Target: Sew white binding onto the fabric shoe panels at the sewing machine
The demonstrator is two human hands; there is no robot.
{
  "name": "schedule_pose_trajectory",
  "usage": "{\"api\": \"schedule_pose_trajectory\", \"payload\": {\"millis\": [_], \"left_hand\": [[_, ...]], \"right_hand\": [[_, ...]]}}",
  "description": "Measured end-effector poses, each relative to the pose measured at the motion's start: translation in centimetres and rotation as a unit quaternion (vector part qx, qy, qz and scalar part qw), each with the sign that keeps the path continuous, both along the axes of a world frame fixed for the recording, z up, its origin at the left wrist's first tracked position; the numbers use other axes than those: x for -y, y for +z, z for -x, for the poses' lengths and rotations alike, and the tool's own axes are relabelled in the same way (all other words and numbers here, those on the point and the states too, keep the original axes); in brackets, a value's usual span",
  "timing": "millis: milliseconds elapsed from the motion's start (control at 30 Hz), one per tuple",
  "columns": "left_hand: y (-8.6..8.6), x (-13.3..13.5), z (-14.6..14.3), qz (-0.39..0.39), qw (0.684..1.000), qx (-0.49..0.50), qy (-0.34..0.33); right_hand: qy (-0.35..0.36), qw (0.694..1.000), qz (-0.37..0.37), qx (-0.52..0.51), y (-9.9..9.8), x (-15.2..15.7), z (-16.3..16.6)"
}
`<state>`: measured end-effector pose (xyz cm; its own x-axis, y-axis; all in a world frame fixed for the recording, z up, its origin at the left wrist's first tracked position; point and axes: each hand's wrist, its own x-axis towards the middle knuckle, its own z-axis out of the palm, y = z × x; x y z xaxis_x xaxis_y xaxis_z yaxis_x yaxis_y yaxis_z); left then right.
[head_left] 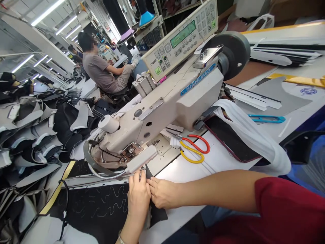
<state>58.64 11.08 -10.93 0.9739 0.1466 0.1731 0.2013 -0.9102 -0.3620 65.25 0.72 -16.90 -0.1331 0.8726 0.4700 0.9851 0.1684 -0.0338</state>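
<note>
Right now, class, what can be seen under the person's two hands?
A black piece with pale wavy lines runs under the left hand; dark material shows below the right hand. What the hands cover is hidden.

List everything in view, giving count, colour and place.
Sewing machine: one, cream, centre
Control panel: one, cream with green screen, atop the machine
Handwheel: one, black, machine's right end
Stitched cloth: at least one piece, black, lower left of centre
Scissors: one pair, red and yellow handles, beside the machine
Cutter knife: one, blue, right
White band: one, white, right
Flat device: one, dark, beside the band
Cut pieces: uncountable, grey and black, left
Other people: at least two, clothing partly grey, background
Ceiling lights: several, white, upper left
Sleeve: one, dark red, lower right
Left hand: one, bare, on the cloth
Right hand: one, bare, against the left
</note>
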Motion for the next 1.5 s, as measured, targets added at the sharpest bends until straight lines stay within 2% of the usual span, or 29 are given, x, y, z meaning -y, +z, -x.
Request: {"api": "schedule_pose_trajectory", "payload": {"millis": [167, 567, 733, 933, 1233, 1500], "left_hand": [[-0.3, -0.1, 0.0, 0.013, 1.0, 0.002, 0.0], [0.5, 0.2, -0.9, 0.086, 0.991, -0.064, 0.074], [-0.1, 0.0, -0.8, 0.092, 0.992, -0.067, 0.061], [-0.9, -0.7, -0.4, 0.092, 0.996, -0.016, 0.008], [-1.2, -1.5, -0.2, 0.134, 0.991, 0.004, 0.004], [-1.5, -1.3, -0.3, 0.102, 0.995, 0.014, -0.005]], "right_hand": [[-0.008, 1.0, -0.006, -0.012, -0.2, 0.0, 0.1], [-0.006, 0.999, 0.01, -0.03, -0.2, 0.0, 0.1], [-0.007, 0.999, 0.011, -0.032, -0.4, 0.0, 0.1], [-0.005, 0.999, 0.009, -0.041, -0.3, 0.0, 0.0], [-0.006, 0.999, 0.011, -0.051, -0.2, 0.0, -0.1], [-0.003, 0.998, 0.018, -0.053, -0.2, -0.1, 0.0]]}}
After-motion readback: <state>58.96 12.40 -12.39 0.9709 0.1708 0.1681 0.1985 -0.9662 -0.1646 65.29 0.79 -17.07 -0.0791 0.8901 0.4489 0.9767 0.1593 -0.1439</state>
